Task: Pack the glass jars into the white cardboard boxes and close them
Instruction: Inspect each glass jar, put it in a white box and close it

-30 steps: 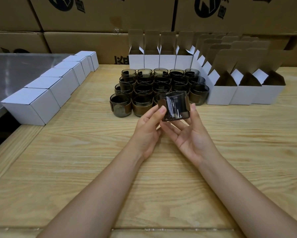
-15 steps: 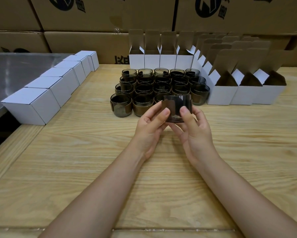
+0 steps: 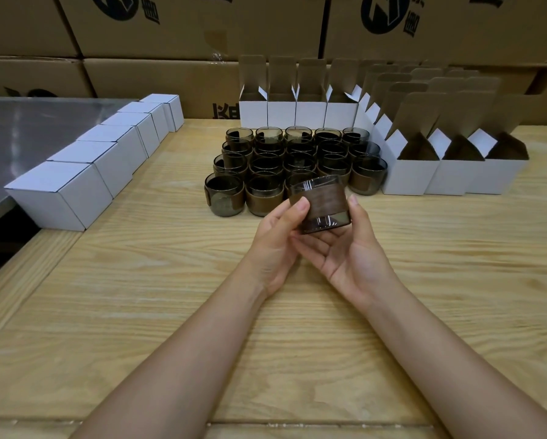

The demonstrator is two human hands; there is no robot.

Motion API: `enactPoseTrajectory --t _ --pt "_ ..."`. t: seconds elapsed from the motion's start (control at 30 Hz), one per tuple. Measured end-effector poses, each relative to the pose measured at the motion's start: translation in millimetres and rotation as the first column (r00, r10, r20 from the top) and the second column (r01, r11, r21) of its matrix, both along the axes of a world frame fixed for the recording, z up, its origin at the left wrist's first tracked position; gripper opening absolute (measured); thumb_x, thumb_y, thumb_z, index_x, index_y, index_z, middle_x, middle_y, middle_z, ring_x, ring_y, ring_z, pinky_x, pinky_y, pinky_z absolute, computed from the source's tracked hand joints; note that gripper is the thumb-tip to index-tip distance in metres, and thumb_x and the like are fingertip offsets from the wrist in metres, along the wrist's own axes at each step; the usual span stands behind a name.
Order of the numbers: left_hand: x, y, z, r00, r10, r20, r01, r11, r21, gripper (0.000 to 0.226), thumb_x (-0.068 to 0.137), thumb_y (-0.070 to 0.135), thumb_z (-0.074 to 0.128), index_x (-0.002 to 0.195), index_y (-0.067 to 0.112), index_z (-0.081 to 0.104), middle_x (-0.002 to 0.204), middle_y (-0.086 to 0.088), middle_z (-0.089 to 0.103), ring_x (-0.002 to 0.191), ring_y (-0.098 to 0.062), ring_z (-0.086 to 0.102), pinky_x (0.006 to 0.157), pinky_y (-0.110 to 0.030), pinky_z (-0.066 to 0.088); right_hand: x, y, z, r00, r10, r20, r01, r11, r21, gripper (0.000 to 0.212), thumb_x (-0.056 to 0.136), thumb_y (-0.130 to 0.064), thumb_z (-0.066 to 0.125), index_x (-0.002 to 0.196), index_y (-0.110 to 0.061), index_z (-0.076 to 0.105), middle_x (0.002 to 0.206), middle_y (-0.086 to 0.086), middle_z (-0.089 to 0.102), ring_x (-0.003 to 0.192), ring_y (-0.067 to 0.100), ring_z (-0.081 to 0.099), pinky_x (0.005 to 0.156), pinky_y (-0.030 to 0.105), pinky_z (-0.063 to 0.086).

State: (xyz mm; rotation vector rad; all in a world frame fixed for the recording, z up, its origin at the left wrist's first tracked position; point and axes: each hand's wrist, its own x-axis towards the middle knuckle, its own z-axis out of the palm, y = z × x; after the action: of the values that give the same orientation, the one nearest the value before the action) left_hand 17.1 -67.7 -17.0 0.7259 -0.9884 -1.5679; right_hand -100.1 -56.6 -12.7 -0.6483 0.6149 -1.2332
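Glass jar (image 3: 321,202) held upright above wooden table (image 3: 139,296), left hand (image 3: 278,239) pinching its side, right hand (image 3: 351,248) cupping it underneath, open white boxes (image 3: 411,175) behind.

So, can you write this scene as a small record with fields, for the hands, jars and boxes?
held jar: dark glass, brown label, in the air
left hand: grips held jar, thumb on label
right hand: cradles it from below
other jars: rows behind hands
open boxes: flaps up, behind and right of jars
closed boxes: row at left
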Motion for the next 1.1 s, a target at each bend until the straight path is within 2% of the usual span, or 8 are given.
enactPoseTrajectory --t 0.13,0.23,0.37,0.5,0.67,0.93,1.0,1.1 --pt "-0.7 -3.3 -2.1 0.998 0.063 -0.002 -0.063 0.998 -0.003 0.054 0.081 0.03 0.058 0.122 -0.005 0.057 0.11 -0.018 0.065 0.099 -0.024 0.064 0.089 -0.035 0.052 2.1 -1.2 -2.8 0.94 -0.174 -0.294 0.17 0.985 -0.039 0.054 0.093 -0.056 0.041 0.102 -0.009 0.065 0.083 0.015 0.071 0.07 0.022 0.07 0.063 0.032 0.059" --pt "-2.5 -3.3 -2.9 0.995 0.096 0.016 -0.096 0.995 -0.028 0.046 0.083 0.023 0.068 0.119 -0.003 0.057 0.106 -0.016 0.067 0.095 -0.023 0.066 0.076 -0.027 0.054 6.6 2.4 -2.7 0.891 -0.319 -0.322 0.267 0.944 -0.195 0.064 0.068 -0.06 0.061 0.11 -0.012 0.052 0.104 0.014 0.067 0.078 0.016 0.071 0.066 0.028 0.057" --pt "-5.4 -1.3 -1.1 0.988 0.152 0.0 -0.152 0.988 -0.009 0.073 0.074 0.025 0.076 0.132 -0.009 0.046 0.126 -0.032 0.057 0.119 -0.046 0.054 0.094 -0.044 0.046 9.1 4.6 -3.3 0.89 -0.333 -0.312 0.272 0.936 -0.224 0.073 0.055 -0.056 0.07 0.113 -0.016 0.049 0.114 0.012 0.065 0.096 0.019 0.069 0.074 0.026 0.055" --pt "-5.7 0.7 2.0 0.988 0.151 -0.017 -0.151 0.988 -0.023 0.117 0.045 0.059 0.087 0.134 -0.005 0.046 0.121 -0.019 0.06 0.109 -0.026 0.058 0.095 -0.037 0.045 6.2 2.5 -1.8 0.944 -0.289 -0.158 0.265 0.951 -0.16 0.058 0.07 -0.047 0.064 0.112 -0.009 0.054 0.098 0.008 0.072 0.09 0.022 0.069 0.075 0.03 0.057" --pt "-3.9 -4.1 -3.7 0.999 0.048 0.005 -0.048 0.999 -0.008 0.065 0.082 0.049 0.048 0.127 0.003 0.055 0.118 -0.014 0.063 0.111 -0.024 0.058 0.097 -0.033 0.047 4.1 1.8 -0.2 0.981 -0.19 -0.029 0.187 0.979 -0.085 0.045 0.081 -0.048 0.053 0.101 -0.01 0.068 0.103 0.018 0.071 0.088 0.025 0.069 0.073 0.032 0.059" --pt "-2.3 -4.6 -3.2 0.998 0.062 -0.013 -0.062 0.998 0.017 0.07 0.086 0.041 0.058 0.133 -0.01 0.046 0.134 -0.034 0.049 0.128 -0.047 0.045 0.113 -0.055 0.032 2.8 0.4 -2.3 0.989 -0.126 -0.082 0.124 0.992 -0.036 0.051 0.087 -0.052 0.048 0.107 -0.009 0.064 0.097 0.02 0.072 0.076 0.024 0.071 0.066 0.031 0.058" --pt "-2.1 -5.1 -4.8 0.997 0.073 0.002 -0.073 0.997 0.005 0.065 0.086 0.038 0.06 0.13 -0.009 0.05 0.128 -0.032 0.055 0.122 -0.043 0.052 0.108 -0.049 0.04 2.5 -0.3 -3.2 0.967 -0.173 -0.185 0.167 0.985 -0.046 0.047 0.094 -0.05 0.044 0.108 -0.009 0.063 0.096 0.02 0.072 0.076 0.026 0.071 0.066 0.032 0.059" --pt "-1.9 -8.3 -8.4 0.997 0.079 0.026 -0.078 0.996 -0.052 0.047 0.082 0.034 0.062 0.115 0.0 0.061 0.103 -0.013 0.07 0.095 -0.021 0.068 0.08 -0.03 0.055 4.3 -0.4 -2.8 0.905 -0.316 -0.285 0.284 0.947 -0.147 0.054 0.087 -0.051 0.052 0.118 -0.007 0.053 0.109 0.016 0.068 0.09 0.026 0.071 0.07 0.035 0.059"
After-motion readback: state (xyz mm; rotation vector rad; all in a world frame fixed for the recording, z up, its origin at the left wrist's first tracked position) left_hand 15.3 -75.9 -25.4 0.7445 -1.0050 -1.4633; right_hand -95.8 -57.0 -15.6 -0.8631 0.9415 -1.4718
